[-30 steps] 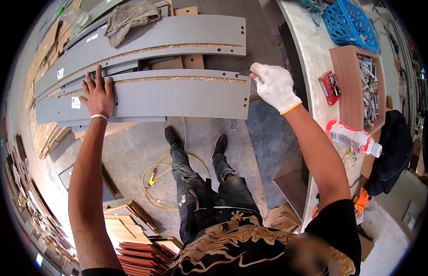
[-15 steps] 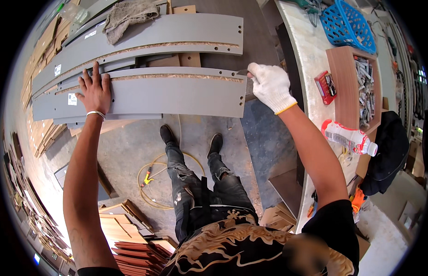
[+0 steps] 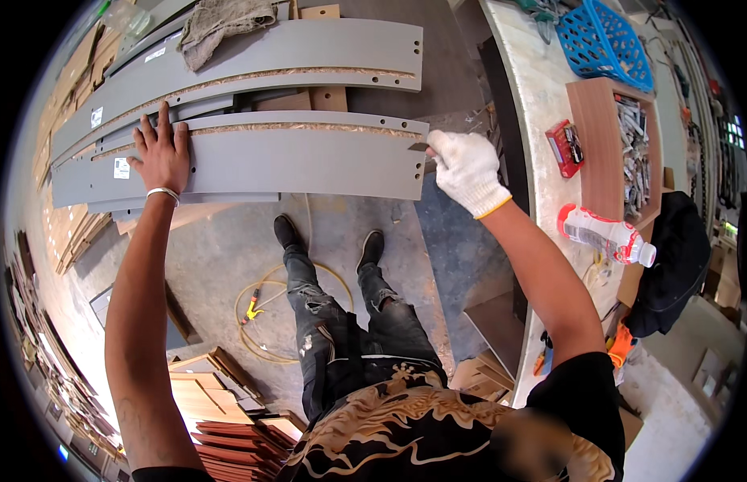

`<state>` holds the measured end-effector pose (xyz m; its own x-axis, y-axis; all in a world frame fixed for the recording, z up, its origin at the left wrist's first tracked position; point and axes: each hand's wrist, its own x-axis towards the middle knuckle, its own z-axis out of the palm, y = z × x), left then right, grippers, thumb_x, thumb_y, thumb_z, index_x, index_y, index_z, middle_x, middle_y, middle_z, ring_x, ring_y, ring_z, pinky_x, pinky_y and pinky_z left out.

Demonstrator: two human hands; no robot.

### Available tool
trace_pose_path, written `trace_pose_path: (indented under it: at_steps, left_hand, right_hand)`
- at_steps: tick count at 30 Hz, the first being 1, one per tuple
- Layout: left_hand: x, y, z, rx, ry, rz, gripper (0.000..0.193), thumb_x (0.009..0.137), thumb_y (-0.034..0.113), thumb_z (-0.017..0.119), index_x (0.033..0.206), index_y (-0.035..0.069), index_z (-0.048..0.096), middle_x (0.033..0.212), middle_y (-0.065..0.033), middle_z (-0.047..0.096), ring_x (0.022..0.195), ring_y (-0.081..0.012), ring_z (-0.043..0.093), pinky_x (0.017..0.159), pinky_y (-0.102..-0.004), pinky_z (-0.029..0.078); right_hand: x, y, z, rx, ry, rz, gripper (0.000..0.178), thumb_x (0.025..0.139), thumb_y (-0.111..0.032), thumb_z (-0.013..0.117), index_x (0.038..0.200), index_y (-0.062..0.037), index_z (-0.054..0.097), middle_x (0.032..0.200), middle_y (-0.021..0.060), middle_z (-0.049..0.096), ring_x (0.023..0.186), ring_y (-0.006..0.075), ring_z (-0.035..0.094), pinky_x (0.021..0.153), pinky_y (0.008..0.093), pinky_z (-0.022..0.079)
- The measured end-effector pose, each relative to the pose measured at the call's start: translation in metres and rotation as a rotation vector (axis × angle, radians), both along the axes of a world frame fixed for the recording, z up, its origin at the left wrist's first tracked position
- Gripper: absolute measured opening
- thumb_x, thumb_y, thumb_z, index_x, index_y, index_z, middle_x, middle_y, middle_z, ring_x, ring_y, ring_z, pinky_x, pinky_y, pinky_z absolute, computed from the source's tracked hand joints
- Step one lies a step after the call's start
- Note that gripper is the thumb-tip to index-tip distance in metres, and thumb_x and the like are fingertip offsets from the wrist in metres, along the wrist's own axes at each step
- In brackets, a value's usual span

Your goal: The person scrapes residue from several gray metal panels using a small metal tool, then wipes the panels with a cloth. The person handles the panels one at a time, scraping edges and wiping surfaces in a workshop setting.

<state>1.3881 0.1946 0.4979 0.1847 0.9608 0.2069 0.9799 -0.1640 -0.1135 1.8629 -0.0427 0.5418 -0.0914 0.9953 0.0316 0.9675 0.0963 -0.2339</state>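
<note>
My bare left hand [image 3: 162,153] lies with fingers spread on the near grey panel [image 3: 301,165], its fingertips reaching past the panel's far edge. A grooved strip of raw chipboard runs along this panel, and small dark holes sit near its right end. My right hand [image 3: 468,169], in a white knitted glove, is closed on a small thin dark blade [image 3: 418,147] at the panel's right end. The blade's tip overlaps the panel's corner; its grip is hidden in the glove. Beyond lies a second, similar grey panel [image 3: 325,48].
A grey-brown cloth [image 3: 221,30] rests on the far panel. On the right, a pale bench [image 3: 542,217] carries a blue basket [image 3: 602,48], a wooden box [image 3: 590,136] of small parts, a red box [image 3: 565,149] and a bottle [image 3: 606,234]. A yellow hose [image 3: 249,344] coils on the floor.
My right hand has moved slightly toward me, bringing the blade from the panel's far corner down along its right end. My left hand stays flat on the panel.
</note>
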Motion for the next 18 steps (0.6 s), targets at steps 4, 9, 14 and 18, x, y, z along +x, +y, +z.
trace_pose_path:
  at_steps: [4,9,14,18]
  left_hand:
    - [0.001,0.001,0.0,-0.003,-0.002,0.009,0.064,0.104,0.061,0.035,0.163,0.04,0.026,0.17,-0.0166,0.025,0.157,-0.0428,0.019,0.115,-0.0766,0.014]
    - [0.001,0.001,0.0,0.008,-0.001,-0.007,0.064,0.104,0.061,0.035,0.164,0.039,0.025,0.17,-0.0167,0.025,0.157,-0.0421,0.019,0.115,-0.0762,0.014]
    - [0.001,0.002,0.001,0.006,0.009,-0.003,0.064,0.104,0.062,0.035,0.164,0.039,0.025,0.169,-0.0169,0.026,0.157,-0.0419,0.02,0.115,-0.076,0.015]
    - [0.002,0.001,0.0,0.012,0.0,-0.007,0.064,0.104,0.062,0.035,0.164,0.039,0.026,0.169,-0.017,0.027,0.156,-0.042,0.021,0.115,-0.0761,0.015]
  right_hand:
    - [0.002,0.002,0.002,0.013,0.032,-0.013,0.004,0.089,-0.014,0.066,0.087,-0.0137,0.062,0.073,0.0097,0.069,0.068,0.0324,0.068,0.063,0.0445,0.052]
    - [-0.006,-0.008,0.002,-0.042,-0.009,-0.029,0.004,0.088,-0.017,0.064,0.088,-0.0138,0.066,0.075,0.011,0.072,0.068,0.0336,0.071,0.062,0.047,0.054]
    - [-0.008,-0.012,0.003,-0.04,0.036,-0.041,0.002,0.086,-0.017,0.066,0.086,-0.0147,0.066,0.075,0.01,0.072,0.068,0.0329,0.071,0.062,0.0466,0.054]
    - [-0.017,-0.027,0.001,-0.02,0.023,-0.028,0.002,0.085,-0.017,0.067,0.085,-0.0162,0.065,0.074,0.0076,0.072,0.066,0.0304,0.07,0.062,0.0446,0.053]
